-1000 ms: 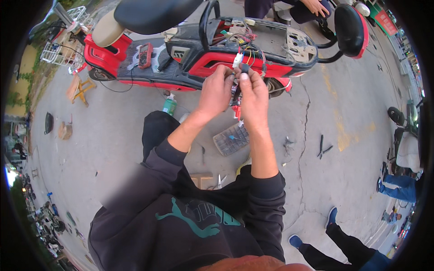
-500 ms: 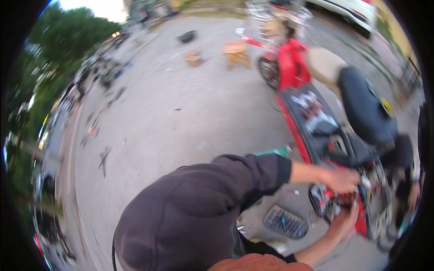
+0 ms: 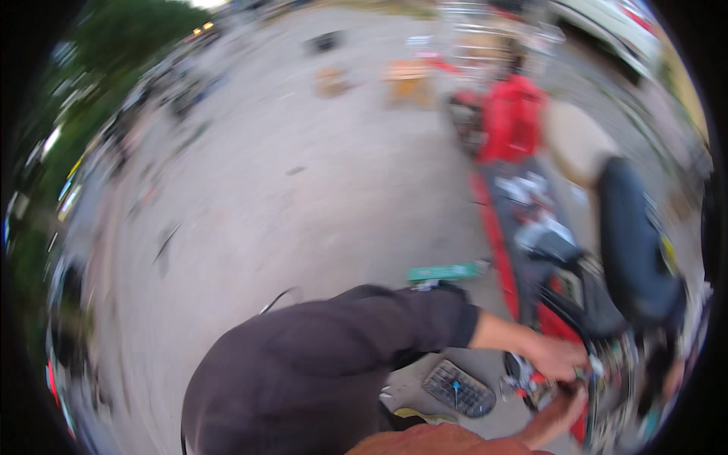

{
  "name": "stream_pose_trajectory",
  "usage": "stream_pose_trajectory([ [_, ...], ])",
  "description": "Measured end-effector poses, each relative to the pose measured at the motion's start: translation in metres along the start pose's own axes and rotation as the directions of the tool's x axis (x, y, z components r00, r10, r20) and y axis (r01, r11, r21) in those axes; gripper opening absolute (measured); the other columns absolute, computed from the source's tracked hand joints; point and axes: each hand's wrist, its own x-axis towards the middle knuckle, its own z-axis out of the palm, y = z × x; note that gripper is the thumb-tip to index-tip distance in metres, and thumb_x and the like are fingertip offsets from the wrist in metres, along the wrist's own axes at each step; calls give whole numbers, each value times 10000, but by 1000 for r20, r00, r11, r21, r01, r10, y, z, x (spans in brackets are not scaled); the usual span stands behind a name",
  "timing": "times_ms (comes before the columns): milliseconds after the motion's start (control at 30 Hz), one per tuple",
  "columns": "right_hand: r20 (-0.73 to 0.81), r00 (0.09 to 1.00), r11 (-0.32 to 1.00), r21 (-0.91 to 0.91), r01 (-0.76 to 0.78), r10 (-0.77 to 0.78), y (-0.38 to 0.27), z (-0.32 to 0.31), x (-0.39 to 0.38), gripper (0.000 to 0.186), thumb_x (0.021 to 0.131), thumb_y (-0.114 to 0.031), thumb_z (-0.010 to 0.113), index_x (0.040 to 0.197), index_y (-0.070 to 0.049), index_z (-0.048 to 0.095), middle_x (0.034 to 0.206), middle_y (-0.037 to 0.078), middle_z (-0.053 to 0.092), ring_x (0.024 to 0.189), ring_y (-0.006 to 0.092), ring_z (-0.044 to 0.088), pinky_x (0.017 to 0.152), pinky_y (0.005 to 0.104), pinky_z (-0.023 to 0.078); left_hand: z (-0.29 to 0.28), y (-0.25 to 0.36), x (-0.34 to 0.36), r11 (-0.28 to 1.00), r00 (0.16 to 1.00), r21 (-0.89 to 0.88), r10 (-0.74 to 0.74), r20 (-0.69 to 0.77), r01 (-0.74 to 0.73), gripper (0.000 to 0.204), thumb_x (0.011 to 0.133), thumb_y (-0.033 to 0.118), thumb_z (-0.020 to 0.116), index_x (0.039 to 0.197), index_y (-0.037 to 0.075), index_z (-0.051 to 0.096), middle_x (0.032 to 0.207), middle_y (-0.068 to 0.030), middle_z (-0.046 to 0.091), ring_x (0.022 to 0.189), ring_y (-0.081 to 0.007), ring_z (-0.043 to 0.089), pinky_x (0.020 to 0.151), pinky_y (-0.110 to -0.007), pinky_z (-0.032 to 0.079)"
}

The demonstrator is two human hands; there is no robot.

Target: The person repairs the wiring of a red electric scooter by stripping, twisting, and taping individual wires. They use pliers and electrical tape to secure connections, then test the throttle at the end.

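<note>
A red scooter (image 3: 513,121) stands on the right with its rear body opened up and its inner parts exposed. My left hand (image 3: 560,358) reaches over the rear body from above, fingers bent down onto the parts there. From below, my right hand (image 3: 567,408) meets it at the same spot, fingertips curled against the red panel edge. What the fingers grip is too small and blurred to make out. Close beside my hands is a red and black rear part (image 3: 523,371), perhaps a lamp unit. The dark seat (image 3: 635,239) is tilted up.
A black gridded tray (image 3: 472,402) with a blue-handled tool (image 3: 456,387) lies on the ground near my arms. A green box (image 3: 444,272) is by the scooter's side. Loose items lie on the footboard (image 3: 509,186). Farther off stands a wooden stool (image 3: 407,72). Another person (image 3: 658,379) is at the right.
My head view has shifted, so the scooter sits farther right and lower, with more blur. Both hands stay at the same rear spot. More of the green box shows now.
</note>
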Motion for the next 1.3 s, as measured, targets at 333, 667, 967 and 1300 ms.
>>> stream_pose_trajectory([
  [333,-209,976,968,252,-6,60,-33,69,-1,381,1017,-219,620,1342,-22,633,1094,25,681,965,120,633,862,302,521,14,-4,0,991,977,73,-95,-193,111,275,1088,202,486,1264,13,579,1092,-128,685,1023,-212,666,885,-393,522],
  [667,-215,976,888,443,127,-33,-22,78,-5,182,1023,-183,616,1113,-33,667,1013,26,687,926,130,652,830,308,532,3,-24,-9,962,965,-244,-175,-197,125,200,1079,184,549,1181,43,649,966,31,627,838,-33,503,714,-217,397],
  [967,-207,978,903,418,101,-13,-16,69,0,333,1045,-166,576,1325,6,631,1069,6,670,983,118,624,922,306,505,10,-15,-3,999,991,-44,-15,-132,9,192,1089,119,472,1141,-26,587,1215,-110,659,1106,-147,621,996,-329,488],
  [1300,-201,979,999,25,-38,42,-38,76,0,422,1008,-176,594,1362,55,608,1126,21,677,1015,91,603,921,288,493,-4,-6,-10,970,984,-225,-120,-134,88,235,1089,197,483,1165,9,602,1099,-42,654,1007,-106,569,941,-287,457],
])
